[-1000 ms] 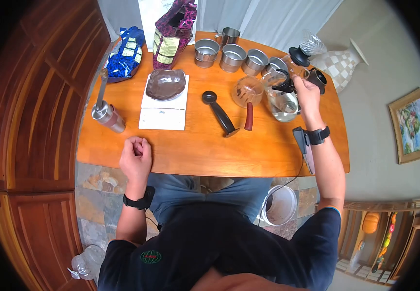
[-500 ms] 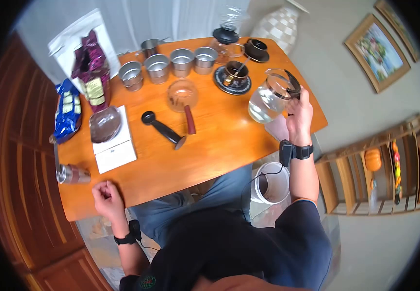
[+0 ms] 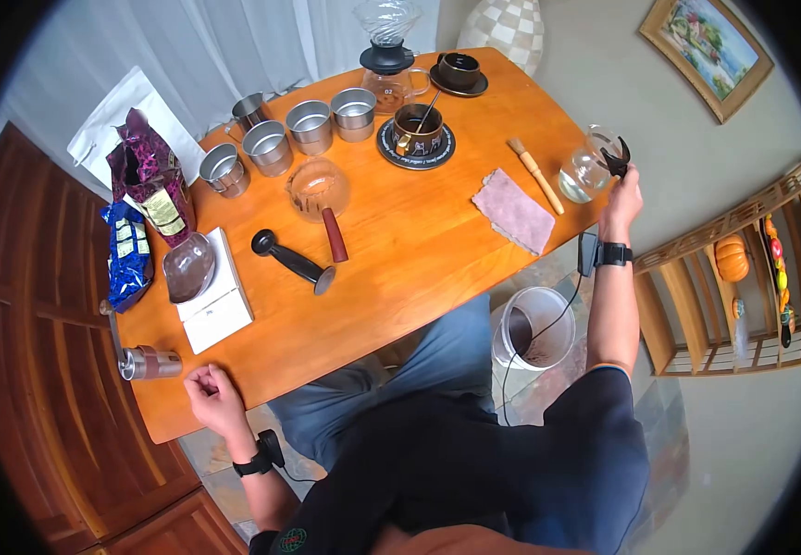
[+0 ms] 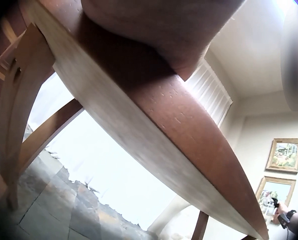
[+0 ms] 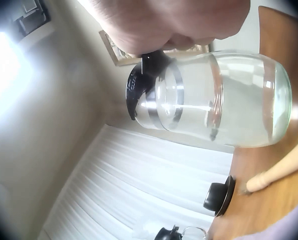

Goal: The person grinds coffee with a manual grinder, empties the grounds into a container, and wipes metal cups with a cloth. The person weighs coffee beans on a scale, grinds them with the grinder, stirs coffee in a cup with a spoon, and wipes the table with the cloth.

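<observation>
A glass jug (image 3: pixel 583 173) with clear liquid stands or hangs at the table's right edge; which one I cannot tell. My right hand (image 3: pixel 622 203) grips its black handle, also seen in the right wrist view, where the hand (image 5: pixel 179 25) is above the jug (image 5: pixel 239 100). Loosely curled, my left hand (image 3: pixel 216 400) rests at the table's front left edge and holds nothing, close to a metal grinder (image 3: pixel 150 363). In the left wrist view only part of the left hand (image 4: pixel 164 25) shows, its fingers hidden.
A wooden brush (image 3: pixel 536 176) and pink cloth (image 3: pixel 514 211) lie left of the jug. Behind are a cup with a spoon (image 3: pixel 418 131), a glass dripper (image 3: pixel 388 23) on a server (image 3: pixel 389 92), and several metal cups (image 3: pixel 310 127). A black scoop (image 3: pixel 289 259) lies mid-table.
The right hand has carried the jug from beside the metal cups to the table's right edge, uncovering the cup with the spoon, the brush and the cloth. The head view has turned right.
</observation>
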`<state>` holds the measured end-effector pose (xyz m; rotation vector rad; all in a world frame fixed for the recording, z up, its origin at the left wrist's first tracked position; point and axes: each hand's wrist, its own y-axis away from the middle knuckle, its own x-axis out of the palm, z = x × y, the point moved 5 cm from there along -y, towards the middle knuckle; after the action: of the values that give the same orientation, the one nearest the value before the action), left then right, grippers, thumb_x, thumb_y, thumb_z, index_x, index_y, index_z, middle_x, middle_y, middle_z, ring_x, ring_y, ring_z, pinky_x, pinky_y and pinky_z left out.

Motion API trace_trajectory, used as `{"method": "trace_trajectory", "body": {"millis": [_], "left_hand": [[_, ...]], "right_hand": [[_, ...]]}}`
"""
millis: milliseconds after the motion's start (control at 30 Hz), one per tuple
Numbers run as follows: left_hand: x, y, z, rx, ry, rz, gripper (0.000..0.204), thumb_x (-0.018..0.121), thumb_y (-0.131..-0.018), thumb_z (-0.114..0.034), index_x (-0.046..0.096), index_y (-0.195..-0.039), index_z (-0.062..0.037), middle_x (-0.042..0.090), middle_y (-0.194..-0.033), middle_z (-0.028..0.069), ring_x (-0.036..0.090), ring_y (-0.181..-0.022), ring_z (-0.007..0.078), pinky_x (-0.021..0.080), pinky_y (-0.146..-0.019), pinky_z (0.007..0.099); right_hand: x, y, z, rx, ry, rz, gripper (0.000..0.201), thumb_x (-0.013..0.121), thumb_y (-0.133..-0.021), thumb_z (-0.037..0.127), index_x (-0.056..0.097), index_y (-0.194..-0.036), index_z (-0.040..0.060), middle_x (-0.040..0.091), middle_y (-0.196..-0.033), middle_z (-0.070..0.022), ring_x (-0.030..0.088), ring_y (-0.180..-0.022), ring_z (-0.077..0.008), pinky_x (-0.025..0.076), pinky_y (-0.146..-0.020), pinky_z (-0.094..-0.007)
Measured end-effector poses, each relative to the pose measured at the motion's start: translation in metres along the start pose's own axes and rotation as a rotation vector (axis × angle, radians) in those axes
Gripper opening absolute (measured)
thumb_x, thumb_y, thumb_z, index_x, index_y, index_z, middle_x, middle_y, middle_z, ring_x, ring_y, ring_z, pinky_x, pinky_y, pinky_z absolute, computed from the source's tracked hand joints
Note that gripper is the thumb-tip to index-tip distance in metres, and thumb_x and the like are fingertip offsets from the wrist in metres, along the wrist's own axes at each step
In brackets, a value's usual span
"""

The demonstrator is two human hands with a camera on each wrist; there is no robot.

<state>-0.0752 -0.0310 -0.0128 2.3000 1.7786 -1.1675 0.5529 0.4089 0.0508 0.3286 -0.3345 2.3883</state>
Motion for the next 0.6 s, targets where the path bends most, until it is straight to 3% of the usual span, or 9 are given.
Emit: {"method": "trace_trajectory", "body": {"millis": [600], "left_hand": [[-0.002,0.001,-0.001,0.024,0.006,-0.018,0.014,0.070,-0.094,-0.013,0.060,-0.090,-0.0045,0.048,-0.066,-0.0042,0.042,-0.059,0.0050,0.039,-0.055,0.0222]], "right_hand": [[0.003,-0.034,-0.048,0.058,-0.072,0.043,0.024,0.067,-0.093,0.033,0.067,-0.088,0.0099,0.048,-0.065,0.0085,0.038,-0.055,-0.0039,0.027,-0.052,-0.0251]]}}
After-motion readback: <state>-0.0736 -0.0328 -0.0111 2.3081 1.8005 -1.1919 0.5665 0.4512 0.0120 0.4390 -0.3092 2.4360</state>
